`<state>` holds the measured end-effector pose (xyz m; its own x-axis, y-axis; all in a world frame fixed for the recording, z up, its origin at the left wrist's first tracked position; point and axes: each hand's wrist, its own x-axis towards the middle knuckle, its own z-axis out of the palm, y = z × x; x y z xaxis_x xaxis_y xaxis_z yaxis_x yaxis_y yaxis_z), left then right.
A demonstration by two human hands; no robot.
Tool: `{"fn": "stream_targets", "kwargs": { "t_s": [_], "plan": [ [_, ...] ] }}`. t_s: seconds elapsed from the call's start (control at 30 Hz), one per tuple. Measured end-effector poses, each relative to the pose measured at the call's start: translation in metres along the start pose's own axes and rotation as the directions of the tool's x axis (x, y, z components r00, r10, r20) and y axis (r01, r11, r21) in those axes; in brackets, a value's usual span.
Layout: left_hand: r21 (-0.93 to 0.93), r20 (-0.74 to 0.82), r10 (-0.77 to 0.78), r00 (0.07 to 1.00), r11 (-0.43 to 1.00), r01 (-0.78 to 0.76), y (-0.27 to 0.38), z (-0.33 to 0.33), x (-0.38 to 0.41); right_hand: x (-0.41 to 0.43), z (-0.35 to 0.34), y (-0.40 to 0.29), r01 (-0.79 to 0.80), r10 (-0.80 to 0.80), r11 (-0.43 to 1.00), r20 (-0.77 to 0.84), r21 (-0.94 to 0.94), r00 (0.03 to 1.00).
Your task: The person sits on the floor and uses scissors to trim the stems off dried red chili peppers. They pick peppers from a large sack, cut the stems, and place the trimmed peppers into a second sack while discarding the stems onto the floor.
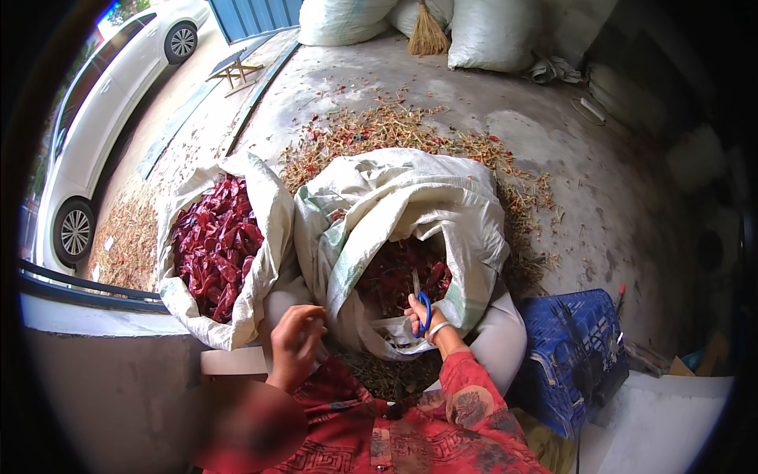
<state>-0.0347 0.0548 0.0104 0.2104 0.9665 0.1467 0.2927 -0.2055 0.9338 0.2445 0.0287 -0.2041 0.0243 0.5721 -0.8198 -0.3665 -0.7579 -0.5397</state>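
My right hand (421,315) grips blue-handled scissors (423,314) over the mouth of a large white woven sack (408,195), their blades pointing in towards dark red dried chillies (435,272). Left of it, my left hand (298,340) is raised with its fingers curled; whether anything small is between them cannot be told. Beside that hand stands a second woven sack (273,219) with a rolled-down rim, filled with glossy red dried chilli pods (216,249).
Cut stems (379,127) litter the concrete floor beyond the sacks. A blue plastic crate (568,349) stands at my right. Full white sacks (494,35) and a straw broom (427,32) are at the back. A folding stool (235,70) and a white car (112,101) are at the upper left.
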Motion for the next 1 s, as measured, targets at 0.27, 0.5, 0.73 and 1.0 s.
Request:
{"fn": "stream_targets", "kwargs": {
  "t_s": [0.27, 0.5, 0.73, 1.0],
  "plan": [
    [-0.055, 0.128, -0.128, 0.983, 0.989, 0.136, -0.08, 0.072, 0.005, -0.135, 0.022, 0.013, 0.108, -0.103, 0.994, 0.277, -0.003, 0.955],
    [-0.319, 0.268, -0.144, 0.953, 0.92, 0.229, -0.031, 0.085, 0.006, -0.2, 0.029, 0.032, 0.028, -0.102, 0.99, 0.563, 0.138, 0.82],
    [-0.514, 0.213, -0.281, 0.936, 0.782, 0.352, 0.007, 0.059, -0.003, -0.229, 0.008, 0.041, 0.356, -0.206, 0.917, 0.552, -0.179, 0.808],
    [-0.349, 0.341, -0.177, 0.923, 0.888, 0.299, 0.029, 0.054, -0.028, -0.259, 0.021, -0.001, 0.692, -0.771, 0.212, 0.316, -0.69, 0.552]
  ]
}}
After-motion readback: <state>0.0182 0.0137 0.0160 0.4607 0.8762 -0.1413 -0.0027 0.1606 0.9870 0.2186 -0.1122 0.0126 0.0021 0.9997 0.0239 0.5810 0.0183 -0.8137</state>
